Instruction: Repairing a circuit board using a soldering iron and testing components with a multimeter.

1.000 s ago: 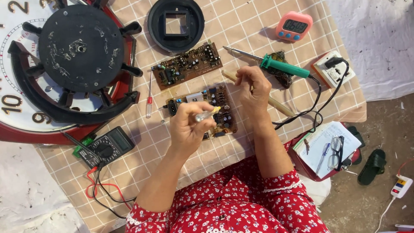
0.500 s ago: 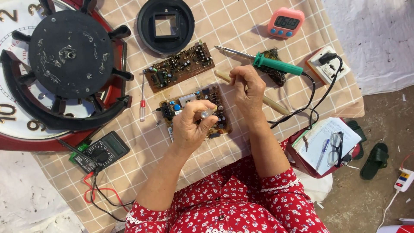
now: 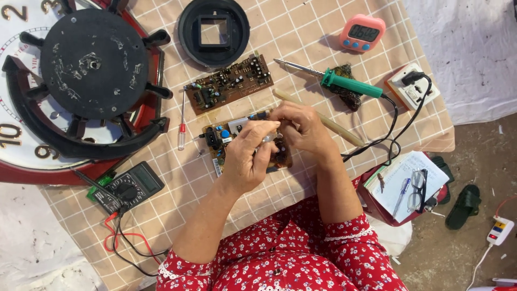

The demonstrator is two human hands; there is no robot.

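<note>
**Both hands over the nearer circuit board**

The checked beige cloth [image 3: 323, 37] covers the whole work surface. At my far left lies the big red-rimmed clock face [image 3: 21, 108] with a black spoked disc [image 3: 91, 64] on top of it. Next in size, a round black housing with a square opening [image 3: 214, 31] sits at the top, well apart from my hands. A brown circuit board [image 3: 229, 83] lies between that housing and me.

The board I am working on [image 3: 226, 137] rests on the cloth just below it, partly hidden under my fingers. My left hand [image 3: 250, 156] is curled, thumb and fingertips pinched on something small and pale above the board; I cannot tell what it is. My right hand [image 3: 301, 126] is bent close against the left, fingers down on the board's right half; whether it grips anything, I cannot tell.

The green-handled soldering iron [image 3: 344, 83] lies near my right hand, its cord running to the white socket block [image 3: 412, 86]. A pale wooden stick [image 3: 334, 126] passes just behind my right wrist. The multimeter [image 3: 129, 186] sits near my left forearm, a red-tipped screwdriver [image 3: 182, 129] beside the board, a pink timer [image 3: 362, 33] at the top.

As I judge it, the iron is plugged in, so a sideways sweep of my right wrist could brush it. The small piece could also slip from my pinch and vanish among the board's components.
</note>
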